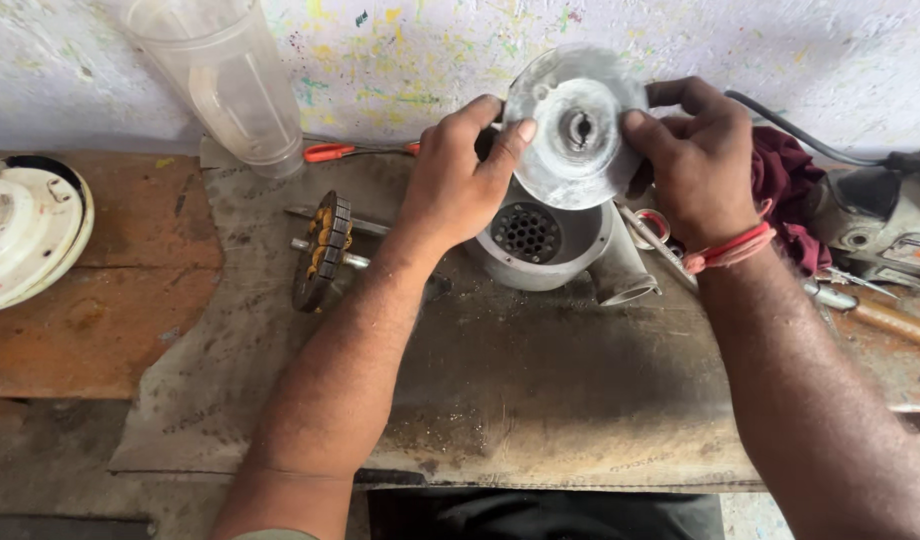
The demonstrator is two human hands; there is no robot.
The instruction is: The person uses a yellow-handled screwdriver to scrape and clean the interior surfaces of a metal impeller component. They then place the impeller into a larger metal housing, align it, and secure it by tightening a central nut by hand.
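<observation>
Both my hands hold up a round grey metal disc (576, 125) with a small hole at its centre. My left hand (458, 175) grips its left edge, thumb on the face. My right hand (696, 160) grips the right edge; a red thread is tied round that wrist. Just below the disc stands a grey metal housing (580, 250) with a perforated black grille inside and a side spout. A motor rotor (322, 248) on a shaft lies to the left of the housing on a dirty sheet.
A clear plastic jar (225, 80) stands at the back left, red-handled pliers (332, 152) beside it. A white round cover (25, 230) lies at far left. A maroon cloth (785, 185), a power tool with black cable (885, 215) and a wooden-handled tool (895, 322) are at right.
</observation>
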